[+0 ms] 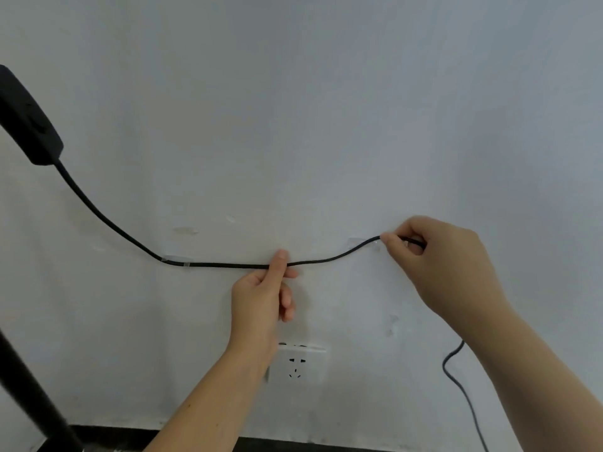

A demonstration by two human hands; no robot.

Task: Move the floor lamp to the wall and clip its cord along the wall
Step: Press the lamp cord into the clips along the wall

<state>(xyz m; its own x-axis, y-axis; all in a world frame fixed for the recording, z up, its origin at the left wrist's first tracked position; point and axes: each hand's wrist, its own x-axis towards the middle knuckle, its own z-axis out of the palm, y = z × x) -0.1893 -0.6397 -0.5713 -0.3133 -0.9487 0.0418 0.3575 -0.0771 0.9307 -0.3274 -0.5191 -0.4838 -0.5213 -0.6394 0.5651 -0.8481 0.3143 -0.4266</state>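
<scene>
One cord, two clips, left hand and right hand fingers pinching it

2 bare forearms, left hand and right hand, no sleeves, rings or watch

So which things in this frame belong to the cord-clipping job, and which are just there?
Part of the job:
- black cord, pinched by the left hand and the right hand
- clear clip already holding the cord
- second clear clip beside the right hand
- lamp pole
- inline switch

Just there:
- wall socket
- black skirting
</scene>
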